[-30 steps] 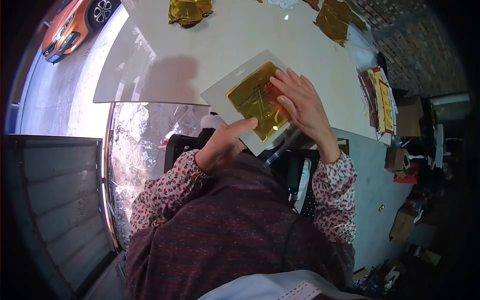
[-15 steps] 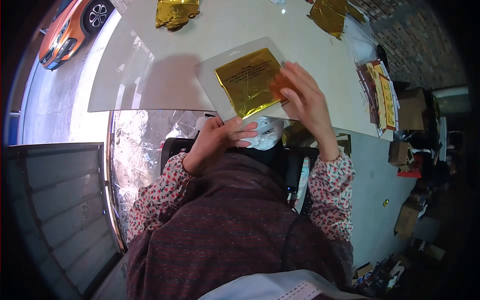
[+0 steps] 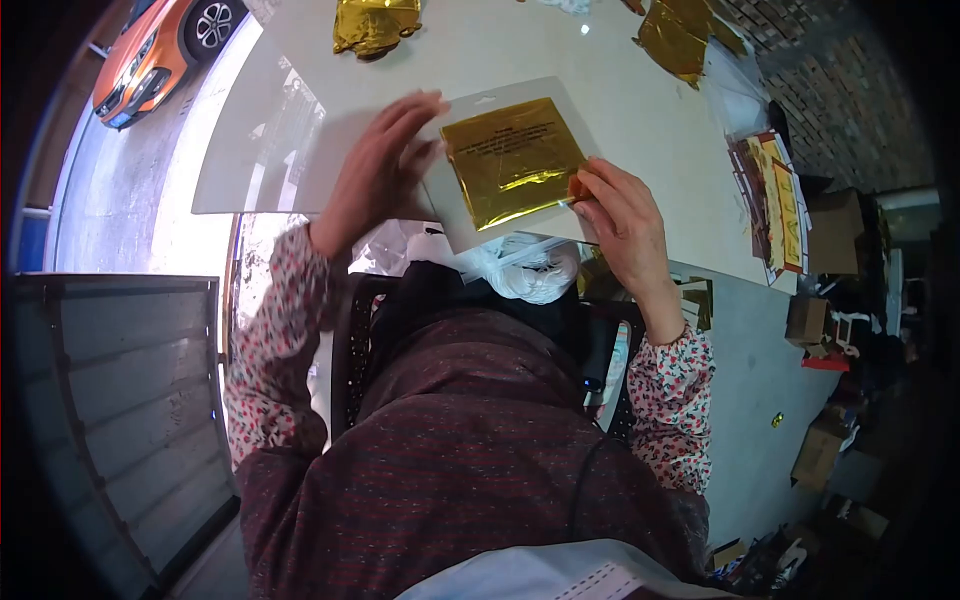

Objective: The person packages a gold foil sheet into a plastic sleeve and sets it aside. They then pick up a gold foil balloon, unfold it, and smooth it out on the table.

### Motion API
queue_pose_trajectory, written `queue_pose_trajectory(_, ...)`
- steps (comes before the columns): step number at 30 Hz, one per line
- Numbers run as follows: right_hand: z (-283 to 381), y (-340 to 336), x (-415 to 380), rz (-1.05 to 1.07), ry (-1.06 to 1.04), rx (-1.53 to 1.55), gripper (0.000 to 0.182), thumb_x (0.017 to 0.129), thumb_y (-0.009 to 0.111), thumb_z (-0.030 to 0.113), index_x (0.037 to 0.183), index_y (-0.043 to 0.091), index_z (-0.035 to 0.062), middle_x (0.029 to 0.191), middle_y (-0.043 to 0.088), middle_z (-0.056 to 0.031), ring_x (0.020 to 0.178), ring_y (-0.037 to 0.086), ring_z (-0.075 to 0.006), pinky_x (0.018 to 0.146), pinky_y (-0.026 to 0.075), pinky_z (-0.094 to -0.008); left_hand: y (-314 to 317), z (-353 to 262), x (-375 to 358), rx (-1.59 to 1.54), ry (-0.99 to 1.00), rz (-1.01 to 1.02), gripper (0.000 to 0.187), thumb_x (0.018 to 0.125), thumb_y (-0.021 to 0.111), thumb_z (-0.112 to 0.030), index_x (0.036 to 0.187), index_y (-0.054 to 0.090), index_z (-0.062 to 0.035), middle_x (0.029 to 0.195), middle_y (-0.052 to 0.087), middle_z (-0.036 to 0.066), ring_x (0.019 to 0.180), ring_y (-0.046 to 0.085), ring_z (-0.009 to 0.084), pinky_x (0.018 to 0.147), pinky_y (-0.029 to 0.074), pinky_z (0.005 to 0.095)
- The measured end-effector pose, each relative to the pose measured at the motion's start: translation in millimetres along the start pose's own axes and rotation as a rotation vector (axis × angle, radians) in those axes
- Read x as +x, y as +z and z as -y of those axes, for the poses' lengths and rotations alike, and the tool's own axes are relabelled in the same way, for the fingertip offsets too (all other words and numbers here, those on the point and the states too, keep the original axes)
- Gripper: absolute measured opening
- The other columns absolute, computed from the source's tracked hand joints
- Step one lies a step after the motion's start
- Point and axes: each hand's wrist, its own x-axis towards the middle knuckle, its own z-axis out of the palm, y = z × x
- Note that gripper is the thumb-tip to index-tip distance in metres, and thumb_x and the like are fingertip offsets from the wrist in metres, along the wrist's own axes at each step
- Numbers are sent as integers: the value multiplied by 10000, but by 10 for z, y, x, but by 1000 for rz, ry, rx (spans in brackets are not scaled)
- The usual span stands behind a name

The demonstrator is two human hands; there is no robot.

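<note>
**Hands on a gold foil packet**

Right hand (image 3: 622, 222) pinches the near right corner of the clear packet (image 3: 500, 160), fingers closed on its edge. Left hand (image 3: 380, 170) lies open and flat against the packet's left side. Inside it sits a folded gold foil sheet (image 3: 515, 158). Beyond, on the white table (image 3: 620, 110), lie crumpled gold foil (image 3: 375, 22) and more foil (image 3: 685, 40). An orange car (image 3: 150, 50) stands far left.

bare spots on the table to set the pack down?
Free: the strip of table between the crumpled gold foil and the gold foil pack, and right of the pack toward the card stack. Crowded: the near edge, under left hand and right hand.
</note>
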Motion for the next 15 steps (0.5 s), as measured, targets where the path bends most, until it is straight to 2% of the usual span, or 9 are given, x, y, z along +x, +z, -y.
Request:
queue_pose_trajectory(2,23,-45,-102,-31,93,26,283,810,729,59,1090,690,46,1126,651,-122,1024,622,-310,897,501,-402,189,469,174,49,68,94,340,962,598,-141,1295,577,-77,1372,558,151,1290,505,364,1028,444,431)
queue_pose_trajectory(3,98,-69,-150,-47,141,39,282,809,724,48,1088,688,49,1110,646,-123,1007,618,-313,887,498,-406,162,525,239,73,103,141,357,970,586,-153,1321,567,-89,1416,530,148,1340,466,361,1072,416,443)
queue_pose_trajectory(6,251,-96,-257,28,94,-6,301,794,719,32,1091,691,70,1057,626,-122,968,599,-317,850,492,-413,155,569,214,189,60,323,406,994,542,-213,1388,522,-114,1488,463,134,1405,387,355,1139,334,476)
queue_pose_trajectory(9,329,-4,-295,43,62,-40,328,781,743,80,1104,687,94,1058,610,-116,970,581,-303,840,475,-405,183,548,183,200,49,307,406,1005,516,-252,1389,524,-118,1476,480,131,1416,375,342,1161,283,507)
queue_pose_trajectory(13,404,7,-247,106,72,-48,358,799,751,132,1145,679,73,1117,599,-112,1038,562,-300,897,450,-408,202,545,179,185,44,294,407,1000,520,-225,1392,520,-119,1472,485,132,1416,374,346,1157,293,506)
queue_pose_trajectory(15,426,46,-232,91,29,-45,369,786,762,183,1126,673,71,1095,602,-108,1035,565,-296,889,446,-414,207,556,182,181,48,296,407,997,520,-211,1393,519,-118,1474,483,131,1416,373,347,1156,292,509)
